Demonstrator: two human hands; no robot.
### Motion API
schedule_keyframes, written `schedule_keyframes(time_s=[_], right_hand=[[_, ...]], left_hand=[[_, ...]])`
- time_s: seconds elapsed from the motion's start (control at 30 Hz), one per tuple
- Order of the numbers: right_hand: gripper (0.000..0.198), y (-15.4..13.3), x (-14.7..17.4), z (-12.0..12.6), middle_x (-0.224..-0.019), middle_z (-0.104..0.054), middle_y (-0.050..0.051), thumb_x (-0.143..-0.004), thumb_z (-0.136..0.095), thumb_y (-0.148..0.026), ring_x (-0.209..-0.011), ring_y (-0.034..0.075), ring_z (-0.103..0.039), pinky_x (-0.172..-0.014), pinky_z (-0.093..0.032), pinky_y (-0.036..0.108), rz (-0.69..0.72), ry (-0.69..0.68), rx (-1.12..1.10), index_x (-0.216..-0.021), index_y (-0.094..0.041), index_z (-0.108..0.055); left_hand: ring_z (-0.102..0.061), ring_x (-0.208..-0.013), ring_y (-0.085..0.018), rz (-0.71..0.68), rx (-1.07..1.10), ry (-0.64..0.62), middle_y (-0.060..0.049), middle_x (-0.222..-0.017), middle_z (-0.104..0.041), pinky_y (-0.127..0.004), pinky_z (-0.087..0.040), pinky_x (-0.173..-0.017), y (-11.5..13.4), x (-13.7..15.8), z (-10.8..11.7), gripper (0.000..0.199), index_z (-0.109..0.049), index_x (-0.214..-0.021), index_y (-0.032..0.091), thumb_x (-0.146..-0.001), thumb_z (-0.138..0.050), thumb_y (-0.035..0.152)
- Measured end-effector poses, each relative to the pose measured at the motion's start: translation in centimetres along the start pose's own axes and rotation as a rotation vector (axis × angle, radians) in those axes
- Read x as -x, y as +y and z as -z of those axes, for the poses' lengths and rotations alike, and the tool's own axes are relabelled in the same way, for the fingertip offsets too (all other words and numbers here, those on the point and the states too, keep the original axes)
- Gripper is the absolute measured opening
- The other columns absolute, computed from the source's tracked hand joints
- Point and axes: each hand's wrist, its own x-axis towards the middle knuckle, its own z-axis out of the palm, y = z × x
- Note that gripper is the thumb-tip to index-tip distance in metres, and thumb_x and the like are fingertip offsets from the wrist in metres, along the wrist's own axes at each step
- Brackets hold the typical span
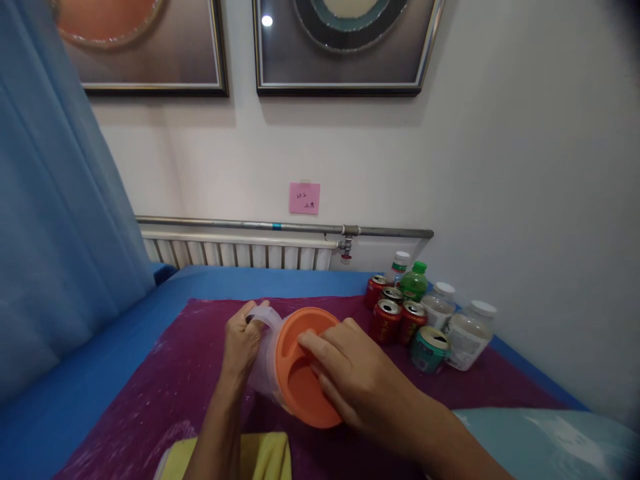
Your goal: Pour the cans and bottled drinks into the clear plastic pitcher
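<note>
A translucent plastic pitcher (263, 363) is tilted so that its orange lid (303, 393) faces me. My left hand (243, 339) is closed around the pitcher's pale handle (267, 316) on the left side. On the lid, my right hand (350, 373) pinches the raised grip across its middle with thumb and fingers. The lid sits on the pitcher's mouth; whether it is fully seated I cannot tell. Below my left forearm lies a folded yellow cloth (267, 457) on the dark red sheet (165, 387).
To the right stand several red cans (386, 322), a green can (430, 350), a green-capped bottle (415, 283) and clear white-lidded jars (469, 335). A light-blue plastic surface (545, 440) is at lower right. A blue curtain (55, 200) hangs left; a radiator (240, 253) lines the wall.
</note>
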Motion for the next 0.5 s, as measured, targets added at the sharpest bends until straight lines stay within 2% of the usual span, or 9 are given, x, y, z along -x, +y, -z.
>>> schedule_keyframes(time_s=[0.13,0.23,0.33,0.5], right_hand=[[0.035,0.5,-0.4,-0.3,-0.1,-0.064,0.01,-0.089,-0.044,-0.006,-0.086,0.023,-0.056,-0.079,-0.04,0.038,-0.106,-0.105,-0.022,-0.122,-0.015,-0.05],[0.022,0.9,-0.8,-0.6,-0.097,-0.064,0.008,-0.092,-0.049,-0.014,-0.084,0.022,-0.056,-0.077,-0.039,0.036,-0.14,-0.14,-0.029,-0.112,-0.019,-0.055],[0.014,1.1,-1.0,-0.7,-0.093,-0.063,0.007,-0.094,-0.051,-0.019,-0.082,0.02,-0.054,-0.076,-0.038,0.034,-0.107,-0.133,-0.023,-0.106,-0.019,-0.057],[0.018,0.8,-1.1,0.1,-0.087,-0.062,0.006,-0.093,-0.042,-0.008,-0.078,0.019,-0.051,-0.073,-0.038,0.032,-0.031,-0.032,-0.034,-0.097,-0.017,-0.058]], left_hand=[[-0.026,-0.053,-0.01,-0.001,-0.074,0.034,0.007,-0.057,-0.03,-0.022,-0.024,-0.046,-0.6,-0.2,0.0,0.039,-0.034,-0.059,0.022,-0.074,-0.059,0.048],[-0.026,-0.053,-0.01,-0.001,-0.105,0.041,0.007,-0.056,-0.028,-0.023,-0.023,-0.047,-0.7,-0.2,0.0,0.041,-0.032,-0.058,0.023,-0.075,-0.059,0.049],[-0.025,-0.053,-0.01,0.001,-0.116,0.035,0.007,-0.055,-0.028,-0.023,-0.023,-0.046,-0.7,-0.3,0.1,0.041,-0.031,-0.058,0.023,-0.075,-0.058,0.049],[-0.032,-0.055,-0.011,0.018,-0.131,0.008,0.006,-0.057,-0.035,-0.023,-0.027,-0.049,-0.9,-0.8,0.8,0.029,-0.04,-0.058,0.022,-0.072,-0.056,0.042]])
